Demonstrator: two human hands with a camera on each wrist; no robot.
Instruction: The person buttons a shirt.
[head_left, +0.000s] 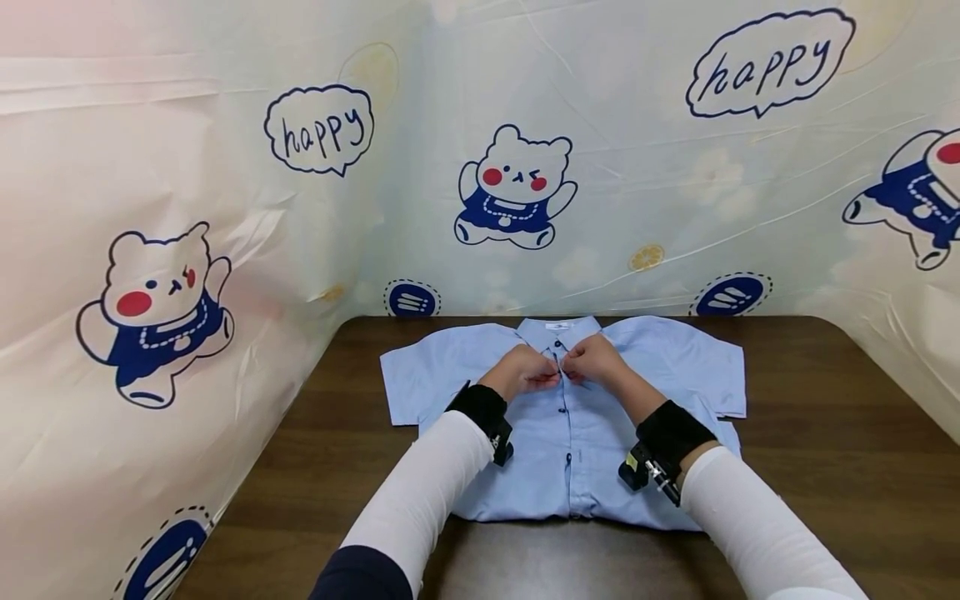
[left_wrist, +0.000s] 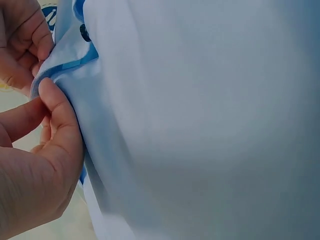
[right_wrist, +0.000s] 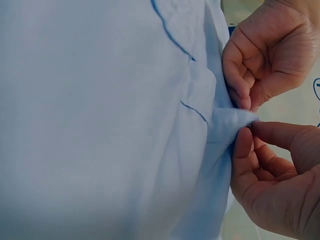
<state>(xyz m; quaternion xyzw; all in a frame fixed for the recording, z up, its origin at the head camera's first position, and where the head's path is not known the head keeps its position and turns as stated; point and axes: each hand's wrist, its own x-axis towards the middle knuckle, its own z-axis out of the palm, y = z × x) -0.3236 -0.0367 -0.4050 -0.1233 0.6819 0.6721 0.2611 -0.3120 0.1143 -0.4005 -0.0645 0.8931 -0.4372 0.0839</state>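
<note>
Left hand [head_left: 528, 369] and right hand [head_left: 592, 360] pinch the placket [head_left: 575, 437] of the short-sleeved shirt [head_left: 517, 479], 1 dark button [head_left: 557, 343] just beyond their grip (buttoning, apparently); next probably needs aligning the pinched edges.

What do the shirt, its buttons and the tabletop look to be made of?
Shirt: woven fabric, perhaps cotton or a blend; matte, with soft folds.
Buttons: probably plastic, judging by their small, dark form; finish too small to judge.
Tabletop: wood or wood-look laminate; brown grain streaks, soft sheen at the near side.
</note>
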